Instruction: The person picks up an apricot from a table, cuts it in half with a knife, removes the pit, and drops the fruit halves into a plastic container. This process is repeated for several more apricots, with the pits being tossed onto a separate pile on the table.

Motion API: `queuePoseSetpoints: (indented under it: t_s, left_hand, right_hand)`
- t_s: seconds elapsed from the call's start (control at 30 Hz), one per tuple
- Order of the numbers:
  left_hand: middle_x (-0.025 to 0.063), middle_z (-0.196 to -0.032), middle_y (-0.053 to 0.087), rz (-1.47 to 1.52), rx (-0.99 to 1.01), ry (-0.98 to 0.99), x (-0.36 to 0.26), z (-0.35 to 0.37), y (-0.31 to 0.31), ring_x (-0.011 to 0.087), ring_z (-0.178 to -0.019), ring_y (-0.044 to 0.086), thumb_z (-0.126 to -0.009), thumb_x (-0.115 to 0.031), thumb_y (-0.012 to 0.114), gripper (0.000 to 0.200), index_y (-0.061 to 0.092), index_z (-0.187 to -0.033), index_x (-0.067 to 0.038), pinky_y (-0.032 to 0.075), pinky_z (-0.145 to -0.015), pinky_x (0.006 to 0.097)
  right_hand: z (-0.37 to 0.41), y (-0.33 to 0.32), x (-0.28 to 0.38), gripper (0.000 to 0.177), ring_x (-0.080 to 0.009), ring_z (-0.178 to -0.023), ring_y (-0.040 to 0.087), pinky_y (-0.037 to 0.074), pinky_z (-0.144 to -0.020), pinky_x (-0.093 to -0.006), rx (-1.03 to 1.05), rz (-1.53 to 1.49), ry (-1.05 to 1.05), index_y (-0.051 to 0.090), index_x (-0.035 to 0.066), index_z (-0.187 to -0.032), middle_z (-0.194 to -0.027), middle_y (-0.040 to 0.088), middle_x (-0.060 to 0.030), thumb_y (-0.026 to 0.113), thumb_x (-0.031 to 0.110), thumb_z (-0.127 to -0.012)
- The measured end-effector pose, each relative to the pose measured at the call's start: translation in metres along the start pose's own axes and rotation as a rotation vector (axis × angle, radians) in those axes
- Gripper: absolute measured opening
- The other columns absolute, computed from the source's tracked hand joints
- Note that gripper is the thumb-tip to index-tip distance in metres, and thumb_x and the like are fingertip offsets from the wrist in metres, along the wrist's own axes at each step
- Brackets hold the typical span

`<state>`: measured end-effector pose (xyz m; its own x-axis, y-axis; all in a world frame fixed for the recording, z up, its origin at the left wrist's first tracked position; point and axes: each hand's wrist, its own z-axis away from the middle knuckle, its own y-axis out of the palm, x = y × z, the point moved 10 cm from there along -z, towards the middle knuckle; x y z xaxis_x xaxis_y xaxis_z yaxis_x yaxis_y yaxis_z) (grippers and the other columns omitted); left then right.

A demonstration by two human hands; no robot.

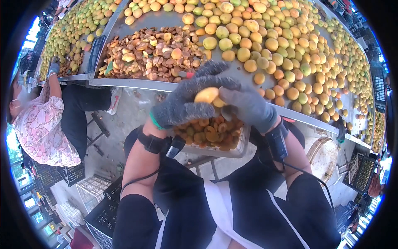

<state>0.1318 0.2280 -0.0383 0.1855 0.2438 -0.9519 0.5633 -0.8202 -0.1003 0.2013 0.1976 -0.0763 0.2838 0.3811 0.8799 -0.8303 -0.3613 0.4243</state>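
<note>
Both my hands wear grey knit gloves and meet over a tub [238, 152] of cut apricot halves [209, 135]. In my left hand [184, 99], an orange-yellow apricot [206, 95] rests between thumb and fingers. My right hand [251, 106] pinches at the apricot's right side, where a second bit of orange flesh [219, 102] shows by the fingertips. Just behind my left hand, a small red piece [189, 75] sticks out at the table edge; its other end is hidden by the glove.
A metal table [141, 85] spans the front, with a heap of brownish apricot scraps [153, 54] at left and many whole apricots [265, 39] behind and right. Another person [45, 124] sits at the left. Black crates [107, 211] and a round lid-like disc [322, 157] stand low around me.
</note>
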Motion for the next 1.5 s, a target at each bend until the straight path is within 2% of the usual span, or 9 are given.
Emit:
queuePoseSetpoints:
  t_s: [0.23, 0.37, 0.5, 0.7, 0.83, 0.9, 1.17, 1.33, 1.5]
  left_hand:
    - [0.0129, -0.136, 0.053, 0.404, -0.228, -0.319, 0.031, 0.019, -0.009, 0.0278, -0.122, 0.054, -0.082, -0.029, 0.074, 0.050, 0.061, -0.125, -0.008, 0.043, -0.101, 0.0402]
    - [0.0079, -0.117, 0.065, -0.511, -0.361, -0.449, 0.048, 0.023, -0.059, 0.0224, -0.116, 0.057, -0.083, -0.022, 0.074, 0.039, 0.064, -0.119, -0.008, 0.046, -0.098, 0.0405]
    - [0.0112, -0.120, 0.063, -1.175, -0.194, -0.258, 0.043, 0.014, -0.059, 0.0336, -0.122, 0.051, -0.076, -0.025, 0.076, 0.040, 0.067, -0.112, -0.011, 0.039, -0.105, 0.0459]
    - [0.0085, -0.123, 0.060, -1.418, -0.059, -0.315, 0.075, -0.007, -0.054, 0.0400, -0.128, 0.041, -0.073, -0.028, 0.071, 0.032, 0.071, -0.103, -0.016, 0.027, -0.110, 0.0520]
    - [0.0071, -0.123, 0.059, -1.568, -0.035, -0.373, 0.083, -0.019, -0.052, 0.0398, -0.127, 0.041, -0.070, -0.024, 0.070, 0.029, 0.072, -0.099, -0.020, 0.026, -0.110, 0.0541]
    - [0.0068, -0.118, 0.060, -1.572, -0.063, -0.344, 0.082, -0.022, -0.052, 0.0366, -0.126, 0.042, -0.069, -0.023, 0.068, 0.029, 0.072, -0.097, -0.019, 0.025, -0.110, 0.0540]
    - [0.0099, -0.088, 0.065, -1.508, -0.352, -0.248, 0.048, -0.019, -0.071, 0.0290, -0.093, 0.061, -0.071, -0.021, 0.067, 0.022, 0.065, -0.091, -0.011, 0.032, -0.108, 0.0496]
    - [0.0145, -0.074, 0.062, -1.163, -0.605, -0.287, 0.011, -0.006, -0.083, 0.0340, -0.071, 0.063, -0.080, -0.023, 0.067, 0.021, 0.062, -0.090, -0.006, 0.048, -0.081, 0.0441]
    - [0.0174, -0.077, 0.061, -0.756, -0.508, -0.449, 0.029, -0.001, -0.052, 0.0356, -0.072, 0.062, -0.083, -0.023, 0.068, 0.023, 0.059, -0.090, -0.003, 0.048, -0.064, 0.0418]
  right_hand:
    - [0.022, -0.022, -0.052, 0.028, -0.0052, -0.078, 0.058, 0.050, -0.067, -0.0208, -0.106, 0.341, 0.268, 0.066, 0.002, -0.106, -0.092, 0.064, -0.0018, 0.064, 0.026, -0.092]
    - [0.019, -0.026, -0.049, 0.020, -0.0068, -0.061, 0.061, 0.047, -0.051, -0.0193, -0.167, 0.466, 0.104, 0.063, 0.004, -0.101, -0.077, 0.064, -0.0016, 0.064, 0.021, -0.091]
    - [0.031, -0.034, -0.024, 0.026, -0.0098, -0.077, 0.061, 0.050, -0.067, -0.0239, -0.213, 0.394, 0.399, 0.065, 0.000, -0.095, -0.091, 0.065, -0.0030, 0.068, 0.025, -0.089]
    - [0.017, -0.075, 0.056, 0.030, -0.0100, -0.064, 0.061, 0.048, -0.058, -0.0239, -0.500, 1.348, -0.404, 0.065, 0.004, -0.101, -0.087, 0.066, -0.0042, 0.065, 0.032, -0.090]
    - [0.014, -0.087, 0.051, 0.034, -0.0143, -0.069, 0.064, 0.049, -0.059, -0.0249, -0.525, 0.948, -0.240, 0.065, 0.005, -0.103, -0.091, 0.065, -0.0074, 0.058, 0.037, -0.094]
    - [0.009, -0.079, 0.022, 0.041, -0.0159, -0.071, 0.064, 0.049, -0.058, -0.0236, -0.406, -0.217, -0.112, 0.065, 0.005, -0.105, -0.094, 0.065, -0.0088, 0.053, 0.043, -0.096]
    - [0.022, -0.101, 0.016, 0.043, -0.0162, -0.083, 0.063, 0.050, -0.060, -0.0224, -0.520, -0.296, -0.117, 0.064, 0.004, -0.110, -0.093, 0.065, -0.0085, 0.046, 0.042, -0.099]
    - [0.026, -0.095, 0.032, 0.047, -0.0106, -0.089, 0.059, 0.051, -0.072, -0.0220, -0.469, 0.784, -0.499, 0.049, 0.006, -0.136, -0.113, 0.059, -0.0092, 0.059, 0.028, -0.095]
    - [0.004, -0.073, 0.014, 0.040, -0.0091, -0.090, 0.058, 0.051, -0.073, -0.0232, -0.505, 0.044, -0.057, 0.053, 0.007, -0.131, -0.108, 0.058, -0.0008, 0.063, 0.015, -0.093]
